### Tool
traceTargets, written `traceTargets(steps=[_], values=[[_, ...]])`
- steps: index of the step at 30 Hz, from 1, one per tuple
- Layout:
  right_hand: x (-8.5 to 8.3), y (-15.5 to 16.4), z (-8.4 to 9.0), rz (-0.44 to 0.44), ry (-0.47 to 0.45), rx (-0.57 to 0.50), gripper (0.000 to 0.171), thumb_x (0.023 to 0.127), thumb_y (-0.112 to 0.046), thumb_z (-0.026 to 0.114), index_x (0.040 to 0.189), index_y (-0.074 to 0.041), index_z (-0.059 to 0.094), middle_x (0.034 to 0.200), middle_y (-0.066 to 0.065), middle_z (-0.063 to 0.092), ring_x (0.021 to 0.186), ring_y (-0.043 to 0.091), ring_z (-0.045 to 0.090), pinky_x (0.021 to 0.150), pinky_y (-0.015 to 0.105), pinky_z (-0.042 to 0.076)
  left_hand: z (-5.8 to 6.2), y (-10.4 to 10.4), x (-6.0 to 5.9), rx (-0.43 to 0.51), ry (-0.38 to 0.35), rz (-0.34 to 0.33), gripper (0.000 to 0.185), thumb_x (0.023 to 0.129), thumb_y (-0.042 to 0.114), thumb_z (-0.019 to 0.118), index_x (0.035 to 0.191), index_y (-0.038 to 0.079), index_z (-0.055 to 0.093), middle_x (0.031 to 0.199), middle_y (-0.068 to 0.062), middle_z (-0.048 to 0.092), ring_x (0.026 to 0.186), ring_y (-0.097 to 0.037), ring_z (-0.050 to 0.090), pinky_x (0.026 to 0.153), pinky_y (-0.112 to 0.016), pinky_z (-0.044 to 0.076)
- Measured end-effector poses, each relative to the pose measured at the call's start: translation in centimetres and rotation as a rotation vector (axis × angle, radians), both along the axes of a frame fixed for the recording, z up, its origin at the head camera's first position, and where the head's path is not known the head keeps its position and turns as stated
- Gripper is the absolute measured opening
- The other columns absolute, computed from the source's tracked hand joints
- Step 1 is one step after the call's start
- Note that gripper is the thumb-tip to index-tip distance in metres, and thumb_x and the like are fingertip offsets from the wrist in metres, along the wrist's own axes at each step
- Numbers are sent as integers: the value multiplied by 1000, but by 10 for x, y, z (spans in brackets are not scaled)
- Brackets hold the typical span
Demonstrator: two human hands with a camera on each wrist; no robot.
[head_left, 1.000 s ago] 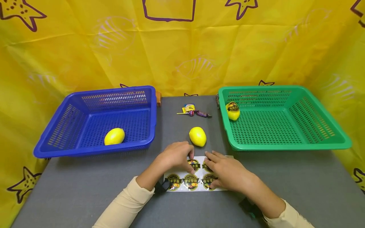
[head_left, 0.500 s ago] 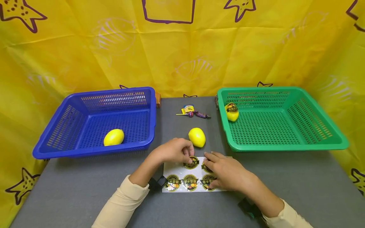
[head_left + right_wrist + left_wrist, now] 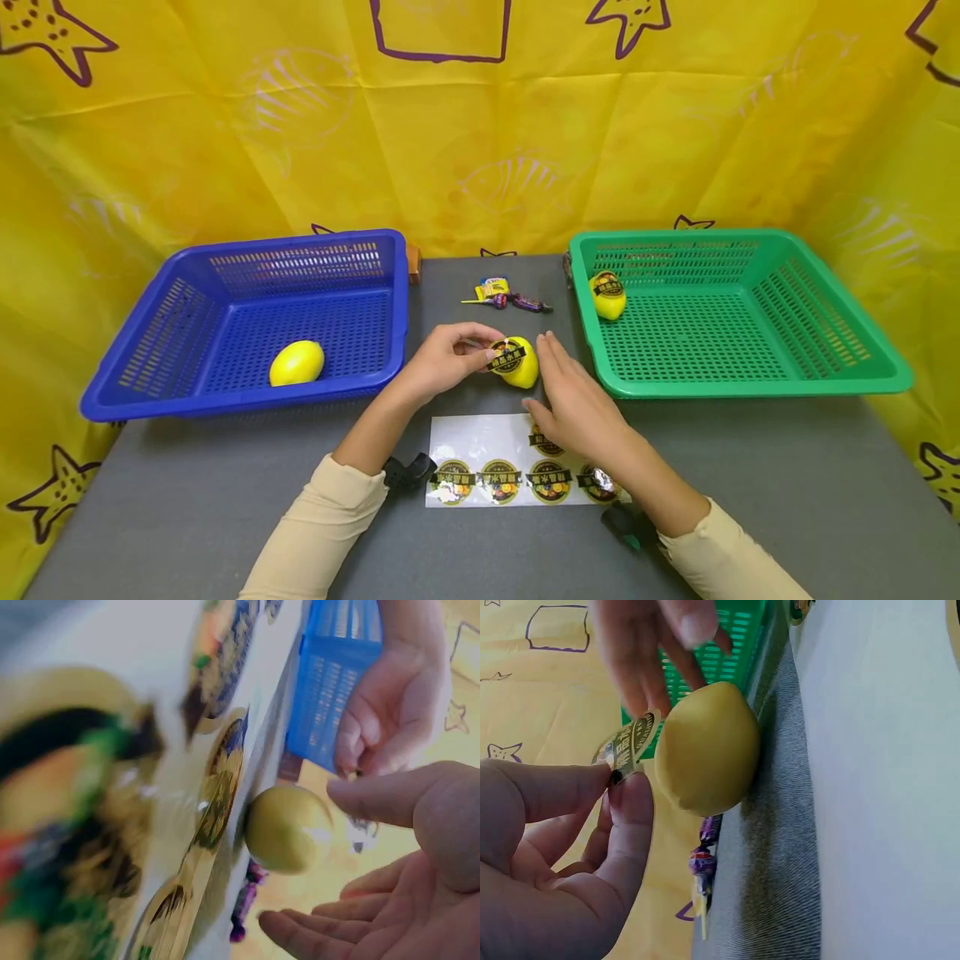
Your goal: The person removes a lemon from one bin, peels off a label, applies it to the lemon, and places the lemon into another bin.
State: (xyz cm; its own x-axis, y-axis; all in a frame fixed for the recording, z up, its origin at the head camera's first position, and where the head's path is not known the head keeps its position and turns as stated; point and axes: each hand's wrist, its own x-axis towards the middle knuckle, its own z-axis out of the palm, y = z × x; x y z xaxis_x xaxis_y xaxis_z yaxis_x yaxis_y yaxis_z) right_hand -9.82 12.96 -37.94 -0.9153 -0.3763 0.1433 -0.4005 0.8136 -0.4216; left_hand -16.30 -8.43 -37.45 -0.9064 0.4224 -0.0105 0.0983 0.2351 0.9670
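Note:
Between thumb and forefinger my left hand (image 3: 442, 358) pinches a round black-and-gold sticker (image 3: 507, 357) by its edge. The sticker stands over the left side of a yellow lemon (image 3: 525, 372) on the table; in the left wrist view the sticker (image 3: 630, 742) is close beside the lemon (image 3: 709, 750). My right hand (image 3: 581, 404) is at the lemon's right, fingers straight and thumb spread. In the right wrist view a gap shows between those fingers and the lemon (image 3: 289, 829). Below lies a white sticker sheet (image 3: 480, 437) with several round stickers, partly under my right forearm.
A blue basket (image 3: 247, 400) at left holds one plain lemon (image 3: 297, 363). At right a green basket (image 3: 750, 387) holds a lemon with a sticker (image 3: 608, 296). Wrapped sweets (image 3: 495, 293) lie behind the middle lemon. A yellow curtain (image 3: 480, 125) hangs at the back.
My left hand has peeled a sticker off the sheet's top row and carried it forward to the lemon. My right hand has left the sheet and moved forward beside the lemon.

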Motion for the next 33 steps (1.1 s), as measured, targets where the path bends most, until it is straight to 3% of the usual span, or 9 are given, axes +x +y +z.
traceTargets(steps=[5, 10, 16, 24, 33], values=[[-24, -11, -2, 25, -36, -61, 72, 89, -4, 74, 149, 10, 37, 150, 29, 40, 132, 43, 46, 107, 53, 39, -6, 1, -3, 15, -35, 37, 27, 94, -2, 66, 121, -5, 68, 111, -17, 67, 81, -18, 68, 82, -47, 57], [-36, -17, -5, -20, -76, -112, 69, 83, -9, 83, 142, 2, 50, 134, 21, 56, 116, 34, 58, 97, 51, 47, -11, 4, -5, 9, -39, 45, 28, 94, 1, 67, 122, -4, 69, 117, -16, 63, 84, -18, 68, 82, -45, 57], [-40, -20, -7, -90, -114, -194, 68, 74, -20, 91, 131, -5, 56, 119, 15, 57, 100, 29, 59, 85, 46, 50, -15, 7, -6, -25, 2, 60, 29, 92, 2, 71, 121, -4, 70, 113, -17, 63, 84, -20, 69, 74, -35, 58], [-40, -23, -9, -85, -122, -208, 67, 72, -22, 93, 126, -6, 57, 116, 15, 55, 95, 28, 58, 82, 45, 52, -17, 7, -8, -85, 76, 91, 29, 90, 6, 74, 119, 0, 71, 111, -15, 66, 84, -20, 66, 66, -25, 52], [-39, -23, -9, -87, -119, -216, 68, 72, -23, 93, 125, -6, 55, 115, 16, 54, 94, 29, 57, 82, 46, 52, -17, 6, -10, -30, 83, 122, 27, 90, 3, 74, 116, -3, 71, 103, -14, 68, 81, -19, 67, 67, -23, 53]])
